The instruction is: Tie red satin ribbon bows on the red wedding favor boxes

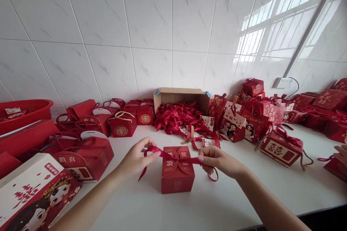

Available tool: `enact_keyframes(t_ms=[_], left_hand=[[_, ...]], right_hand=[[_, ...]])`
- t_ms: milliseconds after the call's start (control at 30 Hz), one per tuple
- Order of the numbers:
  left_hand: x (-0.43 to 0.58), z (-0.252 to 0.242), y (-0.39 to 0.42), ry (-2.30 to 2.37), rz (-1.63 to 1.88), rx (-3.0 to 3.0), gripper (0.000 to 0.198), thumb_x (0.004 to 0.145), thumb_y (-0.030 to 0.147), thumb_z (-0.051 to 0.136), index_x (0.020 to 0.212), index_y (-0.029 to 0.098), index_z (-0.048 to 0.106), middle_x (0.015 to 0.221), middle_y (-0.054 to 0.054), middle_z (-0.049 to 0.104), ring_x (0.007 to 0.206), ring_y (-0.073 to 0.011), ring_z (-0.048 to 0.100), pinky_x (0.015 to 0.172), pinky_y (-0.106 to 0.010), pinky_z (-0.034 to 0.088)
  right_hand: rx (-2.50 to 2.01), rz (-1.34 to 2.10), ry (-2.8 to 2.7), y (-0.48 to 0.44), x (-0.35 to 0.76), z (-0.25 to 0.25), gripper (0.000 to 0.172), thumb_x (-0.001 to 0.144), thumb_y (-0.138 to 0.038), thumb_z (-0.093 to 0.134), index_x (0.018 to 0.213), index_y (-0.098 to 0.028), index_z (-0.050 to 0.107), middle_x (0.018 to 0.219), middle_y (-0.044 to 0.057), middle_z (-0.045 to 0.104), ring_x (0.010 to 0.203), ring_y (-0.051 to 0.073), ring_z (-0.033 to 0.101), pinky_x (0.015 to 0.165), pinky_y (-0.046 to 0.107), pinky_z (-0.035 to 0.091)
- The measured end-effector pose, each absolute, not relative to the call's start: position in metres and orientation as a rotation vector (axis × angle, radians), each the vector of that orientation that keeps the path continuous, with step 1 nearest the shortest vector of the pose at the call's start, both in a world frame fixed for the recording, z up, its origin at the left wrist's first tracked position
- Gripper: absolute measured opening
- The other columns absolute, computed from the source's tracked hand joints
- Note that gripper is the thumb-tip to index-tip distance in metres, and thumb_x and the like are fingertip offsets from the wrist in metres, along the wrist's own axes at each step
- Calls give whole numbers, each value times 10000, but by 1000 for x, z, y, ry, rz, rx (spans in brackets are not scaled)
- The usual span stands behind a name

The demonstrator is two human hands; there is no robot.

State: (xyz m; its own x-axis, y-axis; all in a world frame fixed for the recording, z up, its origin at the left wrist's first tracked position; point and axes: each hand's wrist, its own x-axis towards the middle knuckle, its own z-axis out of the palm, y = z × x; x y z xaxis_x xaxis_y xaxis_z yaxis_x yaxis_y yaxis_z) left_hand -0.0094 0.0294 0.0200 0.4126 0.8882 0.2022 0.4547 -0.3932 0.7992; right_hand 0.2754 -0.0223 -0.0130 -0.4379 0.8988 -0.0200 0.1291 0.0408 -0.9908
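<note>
A small red gift box (177, 177) stands upright on the white table, its top folded into petal-like flaps with pale Chinese characters. Red ribbon (194, 160) crosses its top and runs out to both sides. On the left, my left hand (143, 155) pinches one stretch of the ribbon, and a loose end hangs below it. To the right of the box, my right hand (217, 160) pinches the other stretch, with a loop dangling under the fingers. Both hands are just off the box's sides, and the ribbon between them looks taut.
Behind the box, a cardboard carton (181, 91) lies on its side, spilling red ribbons (177, 115). Red gift boxes crowd the left (81, 155) and right (282, 148). A red basin (40, 106) sits far left. Another person's hand (342, 155) shows at the right edge.
</note>
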Motion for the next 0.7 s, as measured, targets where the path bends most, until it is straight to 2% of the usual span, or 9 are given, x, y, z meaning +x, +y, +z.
enact_keyframes(t_ms=[133,200,267,333,400,500,600,700], left_hand=[[2,28,20,1127,1009,2234,264,774,392,617,983,233,589,1062,-56,605,1040,-260,530,923,-366,398],[13,30,12,1066,1031,2367,329,760,387,646,1051,243,590,1142,-64,598,1116,-277,508,964,-379,377],[25,31,6,1033,989,2455,276,765,395,652,986,237,609,1072,-61,646,1037,-274,560,935,-384,383],[35,32,2,1023,924,2507,178,806,401,608,846,227,610,882,-38,687,843,-237,613,860,-376,392],[42,31,2,1048,920,2563,208,851,379,536,726,218,578,714,-15,669,693,-204,599,788,-365,381],[44,29,6,1128,1030,2647,247,858,291,469,631,207,520,611,-6,625,619,-186,564,720,-351,353],[43,28,11,1171,1112,2687,224,833,238,452,614,207,486,590,-1,606,597,-178,546,701,-341,344],[42,27,12,1183,1129,2703,222,824,262,457,608,211,441,576,1,575,580,-174,525,694,-336,349]], right_hand=[[-778,1559,-1478,-23,264,0,268,839,-399,645,841,-133,613,593,-4,618,523,81,541,567,217,413],[-684,1628,-1449,-23,255,8,257,843,-373,646,918,-128,625,675,20,649,575,102,588,614,241,451],[-627,1650,-1443,-23,247,14,251,855,-358,634,956,-128,619,727,36,665,617,119,616,650,261,473],[-605,1627,-1440,-25,241,17,242,868,-351,620,971,-132,604,728,34,668,624,121,622,670,269,482],[-612,1587,-1435,-27,236,19,238,869,-361,618,960,-144,579,715,26,669,614,119,617,660,268,485],[-686,1531,-1451,-31,232,19,259,864,-408,610,913,-172,514,705,24,679,599,128,614,593,260,480],[-842,1420,-1534,-33,230,15,280,880,-451,563,876,-195,450,573,-18,636,519,117,573,525,231,437],[-1047,1225,-1640,-33,227,9,291,890,-474,526,986,-209,453,465,-83,528,427,99,484,450,200,361]])
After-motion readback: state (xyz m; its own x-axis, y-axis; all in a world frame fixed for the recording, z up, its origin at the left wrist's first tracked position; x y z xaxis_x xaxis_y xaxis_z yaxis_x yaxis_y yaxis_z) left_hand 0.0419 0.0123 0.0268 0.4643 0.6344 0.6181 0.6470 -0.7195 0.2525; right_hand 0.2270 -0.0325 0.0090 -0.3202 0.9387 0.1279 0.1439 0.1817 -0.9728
